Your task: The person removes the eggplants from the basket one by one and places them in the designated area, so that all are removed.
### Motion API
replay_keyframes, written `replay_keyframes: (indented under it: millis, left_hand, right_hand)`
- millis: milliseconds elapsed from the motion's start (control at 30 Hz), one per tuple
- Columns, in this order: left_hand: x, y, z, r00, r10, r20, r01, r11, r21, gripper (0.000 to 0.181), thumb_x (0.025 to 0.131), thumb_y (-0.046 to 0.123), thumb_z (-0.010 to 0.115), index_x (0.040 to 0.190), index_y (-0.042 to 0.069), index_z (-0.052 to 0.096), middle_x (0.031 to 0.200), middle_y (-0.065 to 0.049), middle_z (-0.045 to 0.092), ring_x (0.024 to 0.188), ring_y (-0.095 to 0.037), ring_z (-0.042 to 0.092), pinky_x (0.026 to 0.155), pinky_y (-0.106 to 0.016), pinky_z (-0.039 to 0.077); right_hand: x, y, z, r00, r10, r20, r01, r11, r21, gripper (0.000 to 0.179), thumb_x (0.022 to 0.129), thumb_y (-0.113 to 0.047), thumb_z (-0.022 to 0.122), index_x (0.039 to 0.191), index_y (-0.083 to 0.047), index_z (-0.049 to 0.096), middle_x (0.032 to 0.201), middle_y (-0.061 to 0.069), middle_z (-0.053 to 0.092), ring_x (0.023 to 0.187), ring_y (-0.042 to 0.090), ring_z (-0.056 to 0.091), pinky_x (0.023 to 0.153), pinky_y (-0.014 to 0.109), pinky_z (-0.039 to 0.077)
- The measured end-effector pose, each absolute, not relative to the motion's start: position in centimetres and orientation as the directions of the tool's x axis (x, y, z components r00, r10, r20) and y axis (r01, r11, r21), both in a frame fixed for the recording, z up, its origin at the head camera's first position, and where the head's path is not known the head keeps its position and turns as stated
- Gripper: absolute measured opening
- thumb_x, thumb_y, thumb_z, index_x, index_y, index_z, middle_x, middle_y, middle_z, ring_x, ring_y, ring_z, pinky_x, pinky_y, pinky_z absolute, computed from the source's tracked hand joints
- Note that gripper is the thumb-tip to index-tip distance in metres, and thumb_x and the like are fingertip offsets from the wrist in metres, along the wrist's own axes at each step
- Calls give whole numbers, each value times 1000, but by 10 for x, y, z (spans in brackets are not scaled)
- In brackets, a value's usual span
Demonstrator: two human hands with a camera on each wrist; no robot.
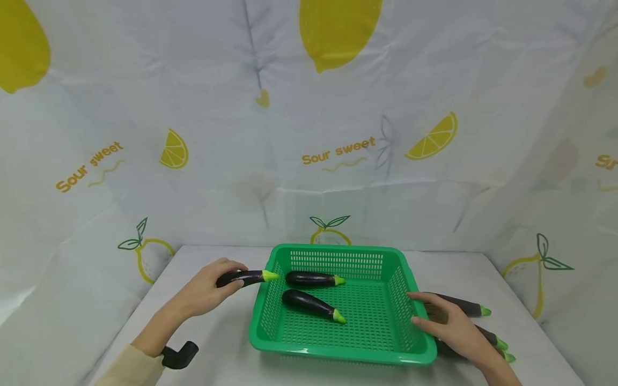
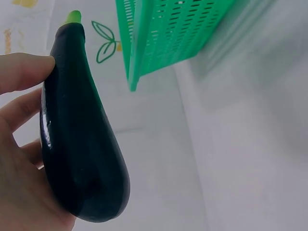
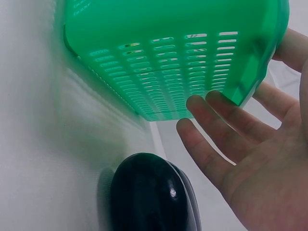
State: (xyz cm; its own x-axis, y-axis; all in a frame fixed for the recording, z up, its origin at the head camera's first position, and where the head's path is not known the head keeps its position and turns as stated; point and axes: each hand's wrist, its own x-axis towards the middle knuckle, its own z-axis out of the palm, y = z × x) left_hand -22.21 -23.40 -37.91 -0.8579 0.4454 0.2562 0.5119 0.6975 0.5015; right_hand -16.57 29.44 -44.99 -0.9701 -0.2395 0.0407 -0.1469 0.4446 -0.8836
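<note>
My left hand (image 1: 212, 287) grips a dark purple eggplant (image 2: 82, 130) between thumb and fingers. Its green stem end (image 1: 270, 275) points right, at the left rim of a green plastic basket (image 1: 338, 354). Inside the basket lie two more eggplants, an upper one (image 1: 311, 279) and a lower one (image 1: 309, 303), both with stems to the right. On the basket's right rim, my right hand (image 1: 451, 324) holds the edge. In the right wrist view some of its fingers (image 3: 226, 125) spread along the outside of the perforated wall.
Several eggplants lie on the white table right of the basket, one at the back (image 1: 458, 304), others partly hidden under my right hand and forearm. A white cloth with lemon prints (image 1: 232, 161) hangs behind and at both sides. A black strap piece (image 1: 181, 355) sits at my left wrist.
</note>
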Motion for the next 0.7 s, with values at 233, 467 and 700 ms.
replay_keyframes:
  millis: [233, 467, 700]
  left_hand:
    - [-226, -238, -380, -881, 409, 238, 473, 731, 493, 24, 100, 23, 66, 123, 15, 69, 112, 1, 64, 90, -13, 56, 77, -36, 48]
    - [-230, -242, -380, -897, 375, 233, 441, 756, 483, 23, 99, 18, 65, 122, 14, 69, 109, -1, 63, 88, -16, 54, 75, -37, 46]
    - [-234, -248, -385, -901, 360, 243, 433, 769, 470, 24, 99, 16, 65, 122, 11, 68, 109, -4, 64, 89, -17, 55, 76, -38, 47]
  right_hand:
    - [-166, 294, -449, -974, -226, 17, -118, 441, -890, 56, 99, -23, 68, 148, -3, 48, 146, 27, 49, 112, 15, 64, 84, 29, 54]
    - [-166, 293, -449, -976, -215, 26, -127, 471, -873, 56, 99, -25, 69, 147, -4, 50, 145, 25, 50, 113, 19, 64, 86, 28, 53]
    - [-167, 293, -448, -977, -214, 19, -120, 472, -873, 57, 99, -26, 69, 148, -4, 49, 144, 25, 51, 111, 18, 64, 85, 29, 54]
